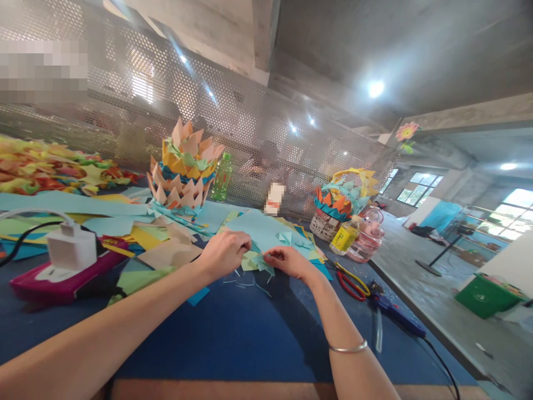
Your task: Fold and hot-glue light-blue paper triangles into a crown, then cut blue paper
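Observation:
My left hand [226,251] is closed, its fingertips pinched at the upper left edge of a small pale blue-green paper piece [263,263]. On the other side of that piece, the thumb and fingers of my right hand [291,261] are also pinched on it. Both hands are just above the blue table [233,339]. Light blue paper sheets [252,226] lie behind them, with smaller folded paper pieces on top. Thin whitish strands lie on the table below my fingers.
Left are a purple power strip [37,289] with a white charger [71,247] and a heap of coloured paper pieces [54,166]. Behind stand a tiered paper-petal piece [183,172] and a green bottle [222,178]. Right are a decorated basket [327,224], scissors [361,286] and a corded glue gun [395,314].

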A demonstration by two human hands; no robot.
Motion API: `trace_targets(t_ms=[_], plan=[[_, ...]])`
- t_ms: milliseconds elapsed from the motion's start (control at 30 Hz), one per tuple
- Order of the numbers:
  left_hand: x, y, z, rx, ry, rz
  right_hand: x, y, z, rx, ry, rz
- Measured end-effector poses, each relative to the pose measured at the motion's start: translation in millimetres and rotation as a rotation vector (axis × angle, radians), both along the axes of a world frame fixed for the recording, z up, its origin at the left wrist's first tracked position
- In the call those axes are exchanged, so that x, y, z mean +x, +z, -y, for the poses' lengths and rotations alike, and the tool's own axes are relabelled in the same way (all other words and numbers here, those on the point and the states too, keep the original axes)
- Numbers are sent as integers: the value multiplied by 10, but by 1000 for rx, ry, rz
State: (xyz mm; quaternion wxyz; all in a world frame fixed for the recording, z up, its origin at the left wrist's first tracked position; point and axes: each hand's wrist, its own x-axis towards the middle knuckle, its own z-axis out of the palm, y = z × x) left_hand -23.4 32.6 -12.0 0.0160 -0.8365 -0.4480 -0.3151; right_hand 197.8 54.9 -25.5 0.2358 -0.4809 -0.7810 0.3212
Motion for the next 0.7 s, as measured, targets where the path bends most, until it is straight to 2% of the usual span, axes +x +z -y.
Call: trace_targets(t_ms=[200,400,567,700], plan=[[5,13,4,-13,12,0,-53,36,68,50,-52,118],[0,3,-7,-19,16,5,-48,36,37,180,-69,172],[-5,4,-12,-38,18,-25,2,78,-2,202,-116,137],[0,18,-6,-97,37,-41,-4,114,-16,269,-163,-29]])
